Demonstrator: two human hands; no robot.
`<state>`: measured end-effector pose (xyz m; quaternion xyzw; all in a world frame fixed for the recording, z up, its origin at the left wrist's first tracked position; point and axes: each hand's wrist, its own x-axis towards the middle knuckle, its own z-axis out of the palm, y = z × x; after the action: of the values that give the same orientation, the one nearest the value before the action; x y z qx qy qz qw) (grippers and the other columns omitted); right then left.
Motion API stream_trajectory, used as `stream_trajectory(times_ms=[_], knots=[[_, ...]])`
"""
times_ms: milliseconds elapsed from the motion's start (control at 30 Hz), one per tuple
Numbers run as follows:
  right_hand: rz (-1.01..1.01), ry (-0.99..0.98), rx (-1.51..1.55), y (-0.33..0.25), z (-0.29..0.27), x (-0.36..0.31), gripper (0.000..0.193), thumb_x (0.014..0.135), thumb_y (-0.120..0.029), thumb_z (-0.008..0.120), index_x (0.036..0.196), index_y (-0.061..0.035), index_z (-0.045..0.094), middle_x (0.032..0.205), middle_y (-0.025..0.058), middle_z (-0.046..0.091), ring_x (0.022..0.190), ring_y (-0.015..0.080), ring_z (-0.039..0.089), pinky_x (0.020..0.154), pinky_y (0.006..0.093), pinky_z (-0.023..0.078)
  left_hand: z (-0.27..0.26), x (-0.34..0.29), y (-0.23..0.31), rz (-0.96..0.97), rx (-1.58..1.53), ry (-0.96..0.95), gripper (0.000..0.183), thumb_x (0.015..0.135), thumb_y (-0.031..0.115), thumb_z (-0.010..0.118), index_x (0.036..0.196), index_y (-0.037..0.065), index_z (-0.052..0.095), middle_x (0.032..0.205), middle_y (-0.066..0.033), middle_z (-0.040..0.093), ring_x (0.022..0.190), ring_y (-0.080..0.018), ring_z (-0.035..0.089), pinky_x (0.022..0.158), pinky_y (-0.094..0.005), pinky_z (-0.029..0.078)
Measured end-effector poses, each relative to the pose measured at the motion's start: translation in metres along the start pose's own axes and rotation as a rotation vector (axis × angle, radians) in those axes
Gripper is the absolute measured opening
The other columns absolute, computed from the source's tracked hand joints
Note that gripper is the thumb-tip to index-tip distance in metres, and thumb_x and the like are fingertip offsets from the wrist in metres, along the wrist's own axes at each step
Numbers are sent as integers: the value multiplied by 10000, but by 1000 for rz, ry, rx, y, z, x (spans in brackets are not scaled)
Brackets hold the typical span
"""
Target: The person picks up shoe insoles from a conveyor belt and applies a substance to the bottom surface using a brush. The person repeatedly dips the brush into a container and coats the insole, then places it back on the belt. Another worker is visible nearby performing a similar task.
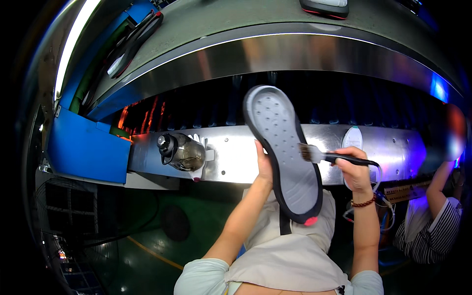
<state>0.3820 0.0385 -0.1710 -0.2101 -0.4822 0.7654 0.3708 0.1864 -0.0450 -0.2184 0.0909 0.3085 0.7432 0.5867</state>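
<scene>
A grey shoe sole (295,169) with a black rim and a red tip is held up over my lap, its dimpled inner face turned toward me. My left hand (264,164) grips its left edge; part of the fingers is hidden behind the sole. In my right hand (355,171) is a brush (319,155) with a black handle, from which a pale cord or tube runs down past the wrist. The bristles meet the sole's right edge near its middle. Behind the right hand, a white sole-shaped piece (353,140) lies on the metal ledge.
A dark-lidded clear bottle (187,152) stands or lies on the metal ledge (233,152) at left. Beyond runs a green conveyor belt (236,22) carrying soles, one a dark sole (140,42). A blue machine panel (86,150) is at left. Another person's arm (437,184) shows at far right.
</scene>
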Motion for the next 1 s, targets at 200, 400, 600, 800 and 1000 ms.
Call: stream_trajectory(times_ms=[200, 400, 600, 800, 1000], knots=[[16, 34, -79, -4, 33, 46, 208, 711, -24, 637, 911, 19, 602, 776, 67, 614, 682, 85, 563, 655, 191, 458, 32, -7, -11, 22, 101, -36, 906, 703, 757, 202, 1249, 46, 333, 1178, -126, 442, 1052, -233, 434, 918, -332, 340], [0, 31, -251, -13, 42, 59, 165, 714, -37, 627, 872, 10, 614, 725, 45, 611, 633, 62, 547, 578, 170, 435, 31, -9, -9, 76, 167, -33, 851, 744, 720, 151, 1246, 58, 336, 1165, -105, 450, 1044, -207, 443, 910, -320, 349], [-46, 31, -342, -17, 43, 64, 147, 703, -55, 635, 839, 2, 624, 697, 43, 610, 604, 63, 547, 544, 178, 435, 28, -9, -12, 43, 150, -96, 836, 753, 709, 129, 1245, 64, 334, 1158, -93, 453, 1045, -193, 447, 909, -317, 352], [-145, 30, -607, -12, 63, 58, 150, 689, -69, 620, 822, 0, 622, 693, 60, 613, 604, 70, 556, 544, 189, 436, 26, -5, -17, -83, 115, -50, 834, 746, 715, 148, 1219, 63, 362, 1139, -86, 466, 1032, -191, 460, 899, -316, 367], [-564, -83, -982, 20, 69, 4, 123, 660, -76, 599, 763, -10, 586, 771, 142, 606, 698, 279, 590, 640, 319, 476, 25, 1, -1, 71, 140, 104, 829, 734, 723, 209, 1179, 49, 399, 1090, -97, 491, 1005, -211, 468, 872, -330, 385]])
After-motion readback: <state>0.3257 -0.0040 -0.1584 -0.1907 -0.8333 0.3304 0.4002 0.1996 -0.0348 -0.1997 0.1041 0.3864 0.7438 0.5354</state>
